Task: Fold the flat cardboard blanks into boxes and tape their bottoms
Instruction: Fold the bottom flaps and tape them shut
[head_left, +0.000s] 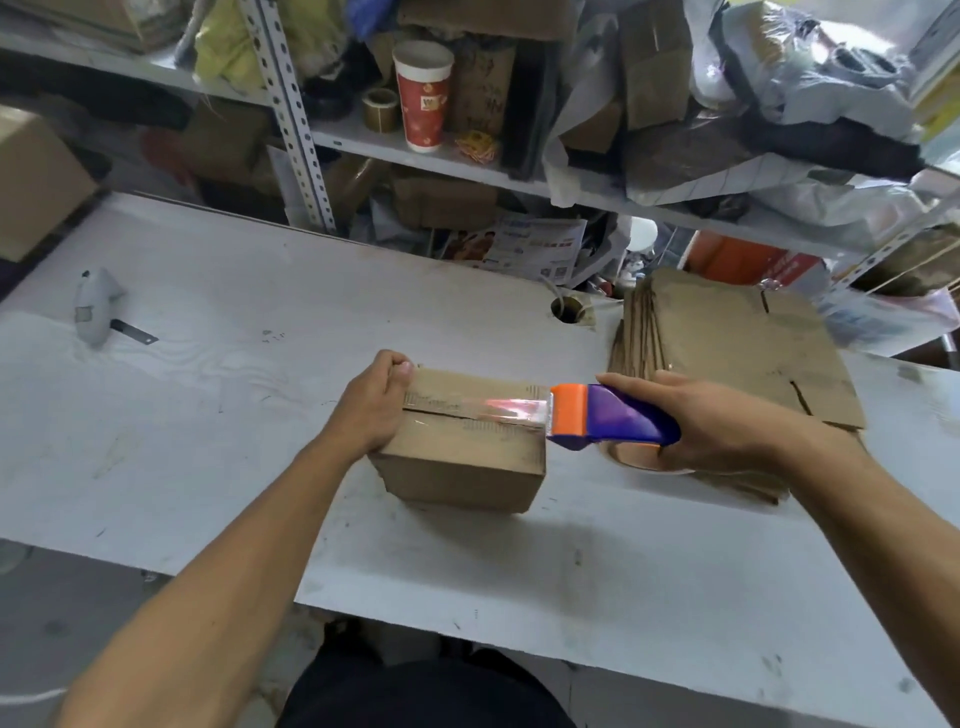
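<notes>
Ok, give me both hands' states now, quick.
Left hand: grips the left end of the cardboard box.
Right hand: holds the tape dispenser at the box's right edge.

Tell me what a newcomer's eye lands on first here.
First, the orange and purple tape dispenser gripped by the right hand, drawing clear tape along the seam of the cardboard box at the table's middle. The left hand grips the box's far-left corner. Right of it lies a stack of flat cardboard blanks.

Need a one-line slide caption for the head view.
Left hand steadies box while right hand runs tape dispenser along its seam.
</notes>
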